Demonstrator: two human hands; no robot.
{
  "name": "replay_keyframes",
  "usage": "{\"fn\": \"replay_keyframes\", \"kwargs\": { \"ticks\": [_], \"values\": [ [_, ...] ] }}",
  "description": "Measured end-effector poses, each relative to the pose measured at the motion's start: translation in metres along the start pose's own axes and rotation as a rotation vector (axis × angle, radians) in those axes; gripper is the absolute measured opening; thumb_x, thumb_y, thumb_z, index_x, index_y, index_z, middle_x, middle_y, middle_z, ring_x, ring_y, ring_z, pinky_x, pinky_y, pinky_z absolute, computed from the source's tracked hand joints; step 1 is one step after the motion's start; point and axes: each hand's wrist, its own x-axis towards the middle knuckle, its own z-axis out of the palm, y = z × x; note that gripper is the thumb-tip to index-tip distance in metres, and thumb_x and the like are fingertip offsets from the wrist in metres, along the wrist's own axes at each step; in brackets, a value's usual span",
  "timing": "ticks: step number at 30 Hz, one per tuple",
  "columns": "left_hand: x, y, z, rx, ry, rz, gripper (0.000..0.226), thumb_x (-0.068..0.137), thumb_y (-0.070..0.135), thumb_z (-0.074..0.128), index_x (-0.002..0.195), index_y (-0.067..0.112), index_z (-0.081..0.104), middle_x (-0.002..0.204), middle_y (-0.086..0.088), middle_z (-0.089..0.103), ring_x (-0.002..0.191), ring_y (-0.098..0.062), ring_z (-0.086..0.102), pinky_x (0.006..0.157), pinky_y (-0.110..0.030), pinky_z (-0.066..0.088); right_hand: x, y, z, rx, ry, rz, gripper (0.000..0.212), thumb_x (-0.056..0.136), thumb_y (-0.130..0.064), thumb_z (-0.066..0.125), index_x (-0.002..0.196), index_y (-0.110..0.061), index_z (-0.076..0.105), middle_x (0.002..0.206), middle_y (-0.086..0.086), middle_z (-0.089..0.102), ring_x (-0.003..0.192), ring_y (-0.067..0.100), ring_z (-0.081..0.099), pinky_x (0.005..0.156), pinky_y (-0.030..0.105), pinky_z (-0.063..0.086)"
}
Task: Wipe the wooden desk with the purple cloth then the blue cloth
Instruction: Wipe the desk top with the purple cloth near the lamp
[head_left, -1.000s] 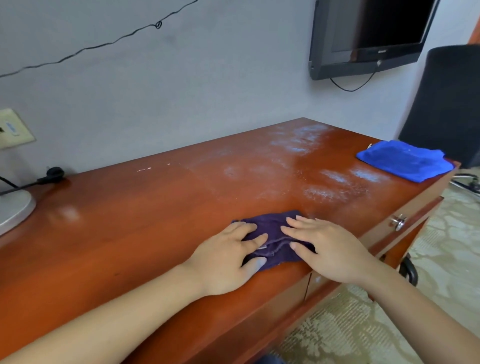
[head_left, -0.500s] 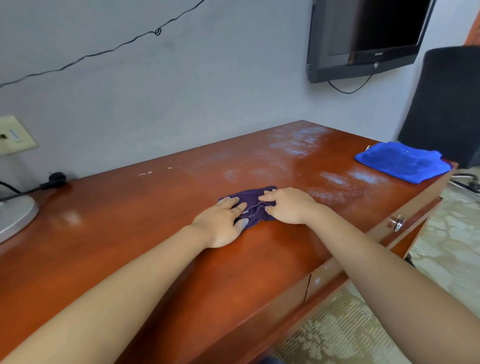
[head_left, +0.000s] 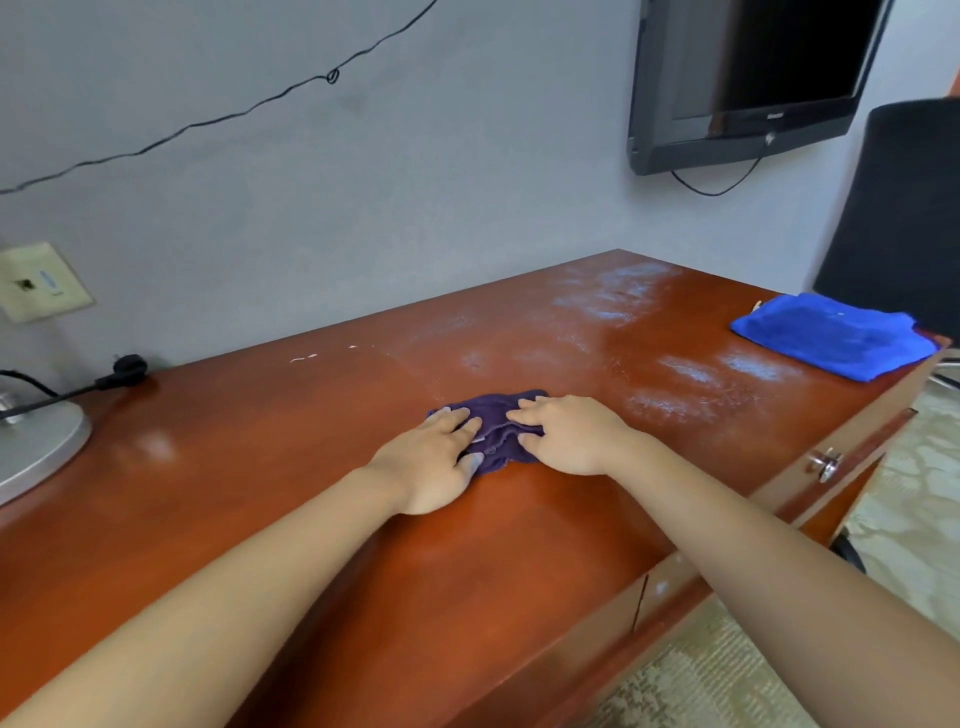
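Two hands press flat on one bunched purple cloth (head_left: 493, 431) in the middle of the wooden desk (head_left: 311, 519), the left hand (head_left: 436, 467) on its left side and the right hand (head_left: 571, 436) on its right, fingers extended rather than gripping. Over the last second both hands have pushed the cloth from the near edge toward the wall, so the first wipe looks under way, with white dusty smears (head_left: 675, 395) on the right still unwiped. One blue cloth (head_left: 831, 338) lies folded and untouched at the far right corner.
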Motion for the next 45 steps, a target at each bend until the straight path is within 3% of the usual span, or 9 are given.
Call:
{"fn": "replay_keyframes", "kwargs": {
  "ticks": [13,17,22,24,28,31,34,38,45],
  "values": [
    [0.008,-0.009,-0.002,0.024,-0.018,-0.093,0.055,0.105,0.035,0.019,0.154,0.014,0.004,0.161,-0.004,-0.003,0.148,-0.018,-0.005,0.119,-0.029,0.002,0.027,-0.014,-0.009,0.001,-0.008,0.059,0.045,0.099,-0.026,0.036,0.143,-0.026,0.044,0.151,-0.001,0.037,0.137,0.025,0.037,0.109,0.036,0.035],
    [-0.016,-0.007,-0.002,0.065,-0.020,-0.071,0.055,0.105,0.035,0.021,0.154,0.015,0.007,0.161,-0.002,0.000,0.148,-0.018,-0.002,0.120,-0.030,0.007,0.018,-0.021,-0.007,0.036,-0.002,0.052,0.037,0.094,-0.025,0.039,0.118,-0.016,0.066,0.126,0.004,0.063,0.116,0.028,0.056,0.098,0.042,0.046],
    [-0.022,-0.005,0.002,0.040,0.004,-0.081,0.053,0.105,0.033,0.018,0.153,0.013,0.011,0.161,-0.003,0.003,0.148,-0.018,0.001,0.120,-0.030,0.009,0.014,-0.025,-0.003,0.061,0.067,0.038,0.038,0.101,-0.029,0.031,0.089,-0.016,0.065,0.105,0.005,0.067,0.096,0.029,0.059,0.079,0.034,0.046],
    [-0.016,-0.006,-0.001,-0.013,0.020,-0.098,0.051,0.106,0.033,0.017,0.152,0.011,0.017,0.161,-0.003,0.007,0.148,-0.019,0.004,0.119,-0.033,0.013,0.018,-0.028,-0.002,0.036,0.108,0.050,0.037,0.102,-0.030,0.028,0.100,-0.021,0.065,0.110,0.006,0.065,0.099,0.029,0.058,0.077,0.032,0.043],
    [0.000,-0.013,0.001,-0.040,0.092,-0.140,0.049,0.105,0.032,0.022,0.149,0.011,0.024,0.159,-0.007,0.018,0.147,-0.022,0.010,0.116,-0.036,0.023,0.033,-0.030,0.002,-0.054,0.110,0.084,0.042,0.101,-0.035,0.034,0.137,-0.021,0.049,0.137,0.005,0.054,0.121,0.029,0.052,0.098,0.037,0.044],
    [0.012,-0.021,0.001,-0.086,0.123,-0.181,0.047,0.103,0.030,0.025,0.145,0.009,0.025,0.155,-0.012,0.026,0.147,-0.023,0.013,0.110,-0.037,0.031,0.047,-0.026,0.004,-0.029,0.144,0.093,0.044,0.099,-0.038,0.039,0.140,-0.022,0.039,0.132,0.005,0.058,0.116,0.031,0.055,0.094,0.040,0.047],
    [0.026,-0.033,-0.003,-0.109,0.098,-0.195,0.054,0.103,0.032,0.023,0.152,0.014,0.010,0.159,-0.011,0.015,0.147,-0.023,0.010,0.114,-0.036,0.024,0.060,-0.025,0.003,-0.055,0.148,0.106,0.050,0.100,-0.040,0.036,0.147,-0.023,0.030,0.134,0.006,0.056,0.118,0.031,0.054,0.095,0.040,0.047],
    [0.045,-0.047,-0.001,-0.083,0.061,-0.159,0.052,0.105,0.032,0.016,0.154,0.017,0.004,0.161,0.001,0.000,0.148,-0.019,-0.001,0.119,-0.031,0.006,0.075,-0.028,0.001,-0.230,0.172,0.098,0.045,0.103,-0.038,0.027,0.141,-0.019,0.043,0.133,0.008,0.056,0.119,0.030,0.053,0.092,0.037,0.046],
    [0.070,-0.055,0.005,-0.075,0.095,-0.202,0.054,0.104,0.036,0.012,0.153,0.018,0.003,0.161,0.001,-0.002,0.148,-0.018,-0.003,0.120,-0.033,0.004,0.098,-0.021,0.011,-0.163,0.181,0.046,0.041,0.105,-0.025,0.021,0.139,-0.013,0.041,0.148,0.005,0.039,0.131,0.023,0.042,0.100,0.035,0.039]
  ]
}}
